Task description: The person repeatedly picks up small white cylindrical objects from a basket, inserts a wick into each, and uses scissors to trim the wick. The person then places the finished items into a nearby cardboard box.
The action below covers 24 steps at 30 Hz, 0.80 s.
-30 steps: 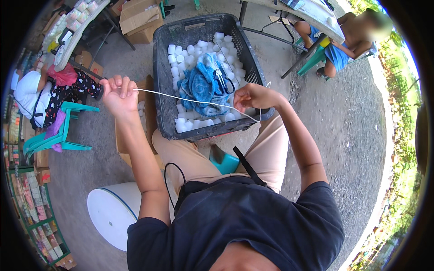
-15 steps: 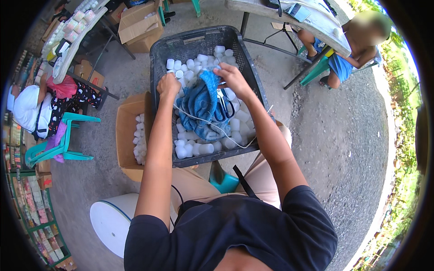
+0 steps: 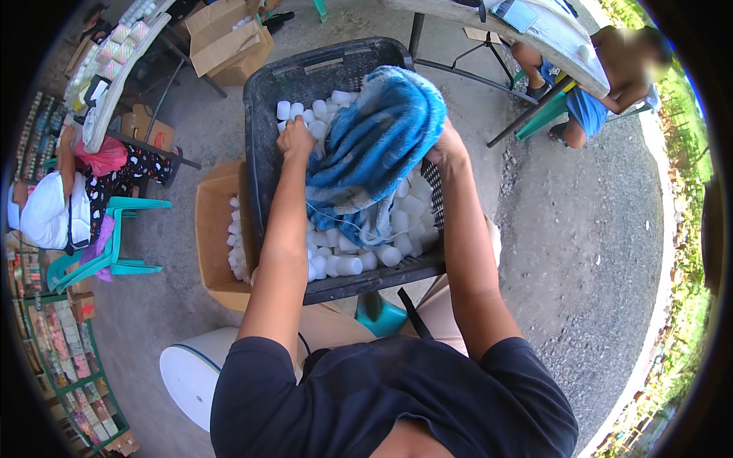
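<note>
A black crate (image 3: 374, 282) carries a layer of white cylinders (image 3: 350, 266), heaped loosely against its walls; the lower folds of a blue cloth (image 3: 366, 153) rest on them, its upper part raised. What the crate itself stands on is hidden. On the grey floor (image 3: 565, 244), just left of it, is an open carton (image 3: 224, 295), with a white tub (image 3: 187, 382) and a green chair (image 3: 114, 229) nearby. Farther off, the left table (image 3: 111, 111) bears wrapped packs (image 3: 118, 49); the right table (image 3: 561, 53) bears a flat bluish item (image 3: 513, 14).

Dark T-shirt (image 3: 389, 389), seemingly beige trousers (image 3: 337, 322)
</note>
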{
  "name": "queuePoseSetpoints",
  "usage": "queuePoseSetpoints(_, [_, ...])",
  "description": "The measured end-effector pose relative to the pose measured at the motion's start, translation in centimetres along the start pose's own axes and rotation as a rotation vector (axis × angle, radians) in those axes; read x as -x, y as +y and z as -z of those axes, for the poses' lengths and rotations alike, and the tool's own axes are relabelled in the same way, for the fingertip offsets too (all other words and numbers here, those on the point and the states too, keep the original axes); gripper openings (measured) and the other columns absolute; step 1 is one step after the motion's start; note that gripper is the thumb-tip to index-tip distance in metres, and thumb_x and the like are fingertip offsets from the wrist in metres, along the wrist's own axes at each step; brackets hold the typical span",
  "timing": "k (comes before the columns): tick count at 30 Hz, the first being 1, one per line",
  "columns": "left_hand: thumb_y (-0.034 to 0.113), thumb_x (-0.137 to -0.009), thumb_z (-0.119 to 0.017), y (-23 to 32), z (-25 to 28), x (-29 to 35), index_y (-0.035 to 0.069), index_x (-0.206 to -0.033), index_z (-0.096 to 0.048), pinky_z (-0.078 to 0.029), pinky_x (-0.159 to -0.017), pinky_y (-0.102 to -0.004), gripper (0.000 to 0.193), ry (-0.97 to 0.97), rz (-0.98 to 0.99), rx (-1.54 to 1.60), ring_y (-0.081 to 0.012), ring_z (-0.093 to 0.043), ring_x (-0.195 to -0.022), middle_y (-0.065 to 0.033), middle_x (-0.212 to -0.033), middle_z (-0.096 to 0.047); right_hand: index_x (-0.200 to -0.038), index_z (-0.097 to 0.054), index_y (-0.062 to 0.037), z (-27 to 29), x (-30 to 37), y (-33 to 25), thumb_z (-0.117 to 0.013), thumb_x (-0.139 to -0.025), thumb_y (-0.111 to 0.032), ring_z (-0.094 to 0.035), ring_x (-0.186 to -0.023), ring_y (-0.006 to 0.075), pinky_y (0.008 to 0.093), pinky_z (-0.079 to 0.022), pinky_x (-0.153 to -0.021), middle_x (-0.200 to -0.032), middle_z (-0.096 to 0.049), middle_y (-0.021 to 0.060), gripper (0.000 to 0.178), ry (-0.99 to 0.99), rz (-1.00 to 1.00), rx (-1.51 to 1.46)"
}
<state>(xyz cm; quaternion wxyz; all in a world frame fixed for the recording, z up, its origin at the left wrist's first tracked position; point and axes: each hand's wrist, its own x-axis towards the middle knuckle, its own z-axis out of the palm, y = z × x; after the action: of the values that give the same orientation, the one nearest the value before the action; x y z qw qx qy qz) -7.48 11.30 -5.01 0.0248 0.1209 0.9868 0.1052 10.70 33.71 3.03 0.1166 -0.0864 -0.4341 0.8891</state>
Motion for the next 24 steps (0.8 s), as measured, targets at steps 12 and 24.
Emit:
queuePoseSetpoints(12, [0.052,-0.081,-0.063,3.6,-2.2,0.1,0.022,-0.126,-0.058,-0.047,-0.090,-0.0410,0.054,-0.121,-0.268,0.238,-0.0314,-0.058,-0.111,-0.0130,-0.129,-0.054,-0.123,-0.055,-0.0002,3.9,-0.5,-2.1,-0.064,-0.087,-0.010,-0.060,-0.101,0.0196,0.0332,-0.050,-0.089,-0.117,-0.060,0.0127,0.038,0.076,0.062,-0.046])
queuePoseSetpoints(24, [-0.002,-0.067,-0.080,5.9,7.3,4.4,0.002,-0.124,-0.043,-0.051,-0.073,-0.0215,0.067,-0.226,-0.465,1.232,-0.0147,-0.064,-0.091,-0.0152,-0.119,-0.062,-0.126,-0.054,-0.0008,-2.0,-0.6,0.8,-0.061,-0.089,-0.012,-0.057,-0.106,0.0195,0.0324,-0.046,-0.094,-0.121,-0.058,0.0111,0.039,-0.151,0.170,0.216])
